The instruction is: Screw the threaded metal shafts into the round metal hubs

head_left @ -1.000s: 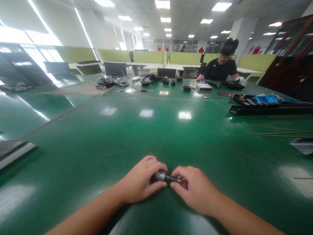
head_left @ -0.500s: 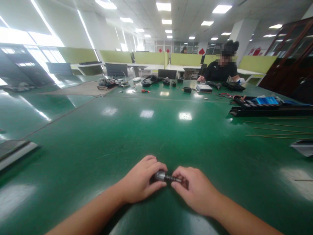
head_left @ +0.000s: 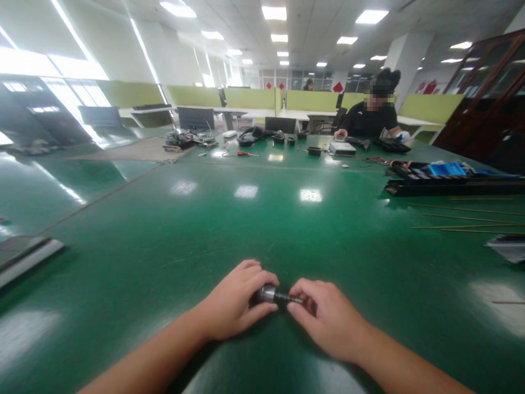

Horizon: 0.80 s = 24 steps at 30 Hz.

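Observation:
Low in the head view, my left hand (head_left: 240,298) wraps round the thick end of a dark, shiny metal cylinder with a thin stepped shaft (head_left: 268,294). Its far left end is hidden under my palm. The shaft points right, and my right hand (head_left: 328,314) pinches its tip between thumb and fingers. Both hands are closed on this one piece, just above or on the green tabletop (head_left: 229,230); I cannot tell whether the piece touches it.
At right lie a long black tray with blue packets (head_left: 451,187) and several thin rods (head_left: 471,225). A flat panel (head_left: 30,257) sits at left. Farther back are an orange-handled screwdriver (head_left: 246,154), small black boxes (head_left: 314,151) and a person in black (head_left: 367,120) seated across the table.
My left hand and the thick end of the metal piece have shifted very slightly left. My right hand stays almost where it was, still pinching the shaft tip.

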Motion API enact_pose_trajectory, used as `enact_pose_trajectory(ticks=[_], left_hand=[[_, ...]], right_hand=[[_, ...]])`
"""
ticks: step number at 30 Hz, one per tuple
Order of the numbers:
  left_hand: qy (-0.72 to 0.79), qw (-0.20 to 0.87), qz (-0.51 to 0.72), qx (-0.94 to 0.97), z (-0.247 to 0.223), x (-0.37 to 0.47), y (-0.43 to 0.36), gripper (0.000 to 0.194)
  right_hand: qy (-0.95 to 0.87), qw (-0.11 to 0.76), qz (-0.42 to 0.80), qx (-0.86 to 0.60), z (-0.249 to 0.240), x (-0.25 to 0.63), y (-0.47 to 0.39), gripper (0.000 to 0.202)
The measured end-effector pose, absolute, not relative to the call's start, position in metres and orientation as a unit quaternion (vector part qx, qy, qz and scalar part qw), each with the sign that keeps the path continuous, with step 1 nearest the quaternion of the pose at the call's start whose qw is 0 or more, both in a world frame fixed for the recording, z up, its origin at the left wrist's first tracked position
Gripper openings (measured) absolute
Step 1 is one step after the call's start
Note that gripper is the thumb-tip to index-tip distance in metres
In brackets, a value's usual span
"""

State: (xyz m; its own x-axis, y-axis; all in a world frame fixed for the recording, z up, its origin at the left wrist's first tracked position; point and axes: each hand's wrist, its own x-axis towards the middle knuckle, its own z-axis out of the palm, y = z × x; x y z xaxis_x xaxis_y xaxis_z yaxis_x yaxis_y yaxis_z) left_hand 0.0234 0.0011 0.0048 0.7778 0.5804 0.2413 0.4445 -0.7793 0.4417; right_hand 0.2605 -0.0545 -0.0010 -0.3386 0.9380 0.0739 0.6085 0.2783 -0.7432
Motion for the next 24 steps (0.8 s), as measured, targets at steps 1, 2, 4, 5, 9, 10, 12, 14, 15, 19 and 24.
enact_pose_trajectory(ticks=[1,2,4,5,9,10,12,14,15,19,24], left_hand=[[0.277,0.184,0.186,0.925,0.0048,0.0232,0.0012,0.023],[0.277,0.183,0.187,0.925,0.0047,0.023,0.0014,0.023],[0.277,0.183,0.188,0.924,0.0043,0.0224,0.0018,0.023],[0.277,0.182,0.188,0.924,0.004,0.0221,0.0021,0.023],[0.277,0.181,0.186,0.925,0.0033,0.021,0.0029,0.023],[0.276,0.181,0.186,0.925,0.0034,0.0207,0.003,0.023],[0.275,0.18,0.187,0.926,0.0037,0.0203,0.0031,0.023],[0.275,0.179,0.188,0.926,0.0039,0.0199,0.0031,0.023],[0.276,0.18,0.188,0.925,0.0039,0.0197,0.0032,0.023],[0.277,0.182,0.187,0.925,0.0031,0.0189,0.004,0.023],[0.277,0.177,0.192,0.925,0.0025,0.0172,0.0038,0.023]], right_hand=[[-0.755,0.263,0.316,-0.511,-0.001,0.2605,-0.0546,0.006],[-0.754,0.265,0.317,-0.511,-0.001,0.2605,-0.0546,0.007],[-0.754,0.268,0.317,-0.509,-0.0014,0.2603,-0.0543,0.007],[-0.754,0.269,0.317,-0.509,-0.0016,0.2602,-0.054,0.007],[-0.754,0.271,0.32,-0.506,-0.0013,0.26,-0.0533,0.008],[-0.754,0.272,0.321,-0.505,-0.001,0.2601,-0.0534,0.008],[-0.754,0.273,0.324,-0.502,-0.0005,0.2603,-0.0541,0.009],[-0.753,0.275,0.329,-0.5,-0.0002,0.2605,-0.0548,0.01],[-0.751,0.276,0.331,-0.499,-0.0002,0.2606,-0.0551,0.01],[-0.75,0.28,0.334,-0.498,-0.0006,0.2613,-0.055,0.01],[-0.748,0.28,0.339,-0.497,-0.0008,0.2622,-0.0539,0.011]])
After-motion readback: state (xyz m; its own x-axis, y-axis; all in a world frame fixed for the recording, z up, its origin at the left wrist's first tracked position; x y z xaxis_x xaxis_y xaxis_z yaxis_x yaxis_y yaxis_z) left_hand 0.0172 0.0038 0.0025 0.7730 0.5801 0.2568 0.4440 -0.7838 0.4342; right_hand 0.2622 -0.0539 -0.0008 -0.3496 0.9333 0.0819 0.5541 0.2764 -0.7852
